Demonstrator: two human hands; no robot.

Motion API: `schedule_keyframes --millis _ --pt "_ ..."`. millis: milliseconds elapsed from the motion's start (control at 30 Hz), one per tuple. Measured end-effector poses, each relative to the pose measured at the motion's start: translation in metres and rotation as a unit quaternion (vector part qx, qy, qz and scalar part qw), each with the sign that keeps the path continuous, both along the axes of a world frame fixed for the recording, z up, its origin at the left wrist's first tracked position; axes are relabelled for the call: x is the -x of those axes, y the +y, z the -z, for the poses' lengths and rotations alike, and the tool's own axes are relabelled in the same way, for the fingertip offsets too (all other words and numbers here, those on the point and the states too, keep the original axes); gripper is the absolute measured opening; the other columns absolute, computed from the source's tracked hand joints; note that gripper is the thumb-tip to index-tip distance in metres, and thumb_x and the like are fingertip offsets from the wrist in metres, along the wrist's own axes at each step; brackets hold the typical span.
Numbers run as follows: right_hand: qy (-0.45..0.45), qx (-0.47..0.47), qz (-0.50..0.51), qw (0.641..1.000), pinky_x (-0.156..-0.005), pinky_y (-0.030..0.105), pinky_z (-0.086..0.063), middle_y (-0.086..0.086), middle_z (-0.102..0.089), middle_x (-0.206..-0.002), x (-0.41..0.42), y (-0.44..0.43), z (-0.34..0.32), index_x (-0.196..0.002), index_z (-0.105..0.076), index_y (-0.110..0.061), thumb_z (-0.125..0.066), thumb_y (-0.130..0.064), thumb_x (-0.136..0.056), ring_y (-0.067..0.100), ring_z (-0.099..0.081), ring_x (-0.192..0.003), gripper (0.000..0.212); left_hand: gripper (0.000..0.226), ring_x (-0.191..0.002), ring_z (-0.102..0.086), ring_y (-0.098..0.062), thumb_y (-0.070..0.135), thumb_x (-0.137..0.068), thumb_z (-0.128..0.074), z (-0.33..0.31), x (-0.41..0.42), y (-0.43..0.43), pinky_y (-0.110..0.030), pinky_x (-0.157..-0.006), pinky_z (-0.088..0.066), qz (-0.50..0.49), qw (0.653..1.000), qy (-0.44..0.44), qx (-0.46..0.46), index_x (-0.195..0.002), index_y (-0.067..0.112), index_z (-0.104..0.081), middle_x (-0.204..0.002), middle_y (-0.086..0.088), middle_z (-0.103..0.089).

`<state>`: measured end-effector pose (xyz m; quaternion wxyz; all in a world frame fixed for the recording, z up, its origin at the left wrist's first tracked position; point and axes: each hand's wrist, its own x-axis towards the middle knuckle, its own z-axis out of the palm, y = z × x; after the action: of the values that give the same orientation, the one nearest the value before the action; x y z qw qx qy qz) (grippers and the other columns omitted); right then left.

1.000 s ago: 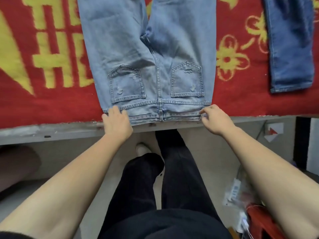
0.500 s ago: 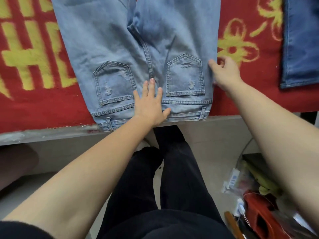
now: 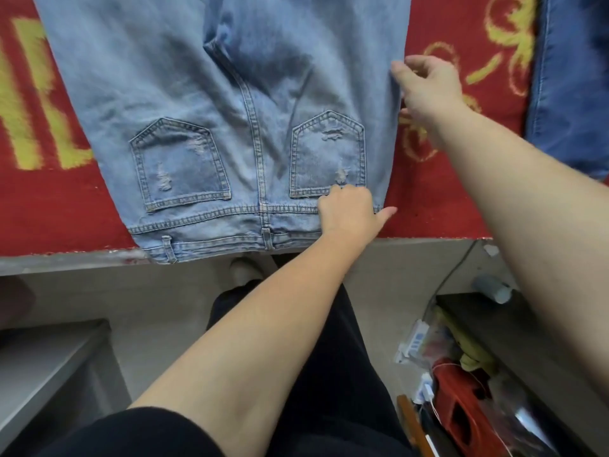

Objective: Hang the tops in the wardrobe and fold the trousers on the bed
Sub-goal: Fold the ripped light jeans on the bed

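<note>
At the near edge of the bed, a pair of light-blue jeans lies flat and seat-up on a red blanket with yellow patterning. Its waistband runs along that edge and hangs slightly past it, while the legs reach toward the far side and out of view. Both back pockets face up, each with small frayed patches.

The left grip crosses over to the right end of the waistband, just below the right back pocket. Its fingers are curled down tight on the denim there, and the thumb sticks out sideways over the blanket.

The right grip sits farther up the bed at the jeans' right side seam. Its fingers are bent around the edge of the fabric, pinching it.

A second pair of darker blue jeans lies toward the right edge of the bed, well apart from the first pair.

Below the bed's near edge, the person's black trousers show over the floor. A jumble of small items, including something red, sits on the right.
</note>
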<state>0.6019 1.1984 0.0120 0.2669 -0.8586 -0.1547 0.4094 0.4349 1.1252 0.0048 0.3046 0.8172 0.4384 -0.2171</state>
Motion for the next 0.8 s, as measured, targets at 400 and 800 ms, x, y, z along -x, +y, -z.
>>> schedule_keyframes --millis 400,800 --pt "0.003 -0.117 -0.075 0.990 -0.066 0.021 -0.044 -0.011 -0.050 -0.070 0.074 0.068 -0.037 -0.128 -0.061 -0.018 -0.060 -0.015 -0.091 -0.004 -0.043 -0.055 0.037 0.034 -0.051 -0.039 -0.006 0.027 -0.084 -0.068 -0.050 0.103 0.067 -0.028 -0.057 -0.035 -0.176 0.938 -0.122 0.274 -0.055 0.017 -0.051 -0.050 0.007 -0.044" --pt "0.026 -0.121 -0.261 0.957 -0.094 0.036 -0.045 -0.002 -0.058 -0.090 0.300 0.177 -0.031 -0.147 -0.037 -0.009 -0.060 -0.024 -0.094 0.021 -0.060 -0.099 0.060 0.023 -0.075 -0.054 -0.023 0.027 -0.094 -0.061 -0.046 0.308 0.139 -0.032 -0.066 -0.036 -0.307 0.934 -0.013 0.182 -0.078 0.010 -0.064 -0.075 -0.005 -0.062"
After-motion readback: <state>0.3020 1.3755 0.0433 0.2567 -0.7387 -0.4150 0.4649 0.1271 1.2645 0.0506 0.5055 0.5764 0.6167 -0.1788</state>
